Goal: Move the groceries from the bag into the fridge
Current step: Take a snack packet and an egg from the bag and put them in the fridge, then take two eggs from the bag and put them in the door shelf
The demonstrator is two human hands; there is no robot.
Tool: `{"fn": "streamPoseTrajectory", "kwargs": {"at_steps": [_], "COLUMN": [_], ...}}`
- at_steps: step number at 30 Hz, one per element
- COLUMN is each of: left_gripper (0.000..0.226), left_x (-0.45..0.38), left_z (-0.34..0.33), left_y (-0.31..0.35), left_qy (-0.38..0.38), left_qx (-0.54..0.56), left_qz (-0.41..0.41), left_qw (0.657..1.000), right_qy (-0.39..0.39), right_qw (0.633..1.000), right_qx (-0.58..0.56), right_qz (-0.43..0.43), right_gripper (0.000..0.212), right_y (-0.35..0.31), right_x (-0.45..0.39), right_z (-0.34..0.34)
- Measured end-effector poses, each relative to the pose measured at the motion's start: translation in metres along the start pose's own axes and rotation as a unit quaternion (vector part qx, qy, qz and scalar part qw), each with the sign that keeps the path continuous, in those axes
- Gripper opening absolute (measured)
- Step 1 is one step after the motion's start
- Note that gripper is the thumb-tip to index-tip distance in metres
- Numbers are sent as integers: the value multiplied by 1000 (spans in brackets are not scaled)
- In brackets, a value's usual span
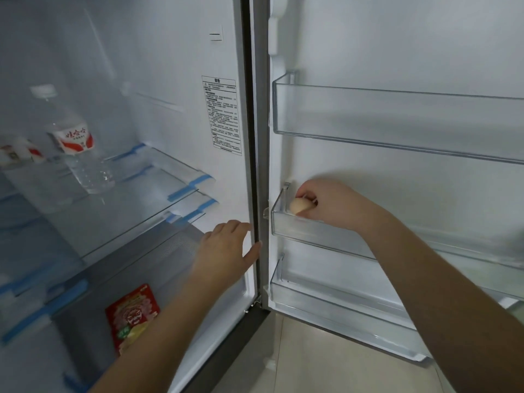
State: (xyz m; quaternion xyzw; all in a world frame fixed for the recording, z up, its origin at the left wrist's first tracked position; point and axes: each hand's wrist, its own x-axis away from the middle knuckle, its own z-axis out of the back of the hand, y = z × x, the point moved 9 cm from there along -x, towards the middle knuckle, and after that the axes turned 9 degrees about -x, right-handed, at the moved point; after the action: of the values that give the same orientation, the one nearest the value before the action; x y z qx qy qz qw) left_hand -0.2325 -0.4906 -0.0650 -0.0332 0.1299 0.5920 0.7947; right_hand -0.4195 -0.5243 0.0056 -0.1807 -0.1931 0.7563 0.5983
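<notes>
The right hand (329, 204) reaches into the middle door bin (317, 236), at its left end, with the grip clamped on a pale egg (300, 206); the fingers curl over the egg's top and right side, and the egg sits low inside the bin, close to the bin's left wall. Whether the egg already touches the bin floor cannot be told. The right forearm runs down to the lower right corner of the view, crossing in front of the bin's clear front rail.

The left hand (226, 245) lies to the left of that, grip apart, fingers spread and empty, its fingertips against the grey edge of the fridge (256, 165) frame where the open door hinges. Its forearm passes over the lower interior.

Above the middle bin hangs an upper door bin (397, 123), and below it a lower door bin (340, 307); both are clear plastic.

Inside the fridge, to the far left, a water bottle (75, 143) with a red and white label stands upright on a glass shelf (127, 199). At the left edge of the same shelf there is a blurred red and white package (19, 154). Lower down, near the left forearm, a red snack packet (131, 316) lies flat on the grey surface. A printed label (222, 114) is stuck on the inner right wall. Pale floor tiles (326, 364) show beneath the door.
</notes>
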Motion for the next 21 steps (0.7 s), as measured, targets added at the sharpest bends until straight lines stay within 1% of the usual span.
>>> {"fn": "streamPoseTrajectory", "kwargs": {"at_steps": [5,12,14,16,21], "left_gripper": [43,44,44,45,45], "left_x": [3,7,7,7,9], "left_z": [0,6,7,6,8], "left_y": [4,7,7,6,10], "left_qy": [4,0,-1,-4,0], "left_qx": [-7,-22,-25,-27,-34], "left_qz": [15,34,38,41,51], "left_qw": [1000,999,999,999,998], "right_qy": [-25,-31,-21,-7,3], "right_qw": [999,998,999,1000,999], "right_qx": [30,43,27,5,-11], "right_qz": [35,45,38,27,31], "right_gripper": [26,30,29,32,34], "right_y": [-6,-8,-5,-1,3], "right_x": [-8,-13,-11,-8,5], "right_z": [-3,-4,-1,3,8]}}
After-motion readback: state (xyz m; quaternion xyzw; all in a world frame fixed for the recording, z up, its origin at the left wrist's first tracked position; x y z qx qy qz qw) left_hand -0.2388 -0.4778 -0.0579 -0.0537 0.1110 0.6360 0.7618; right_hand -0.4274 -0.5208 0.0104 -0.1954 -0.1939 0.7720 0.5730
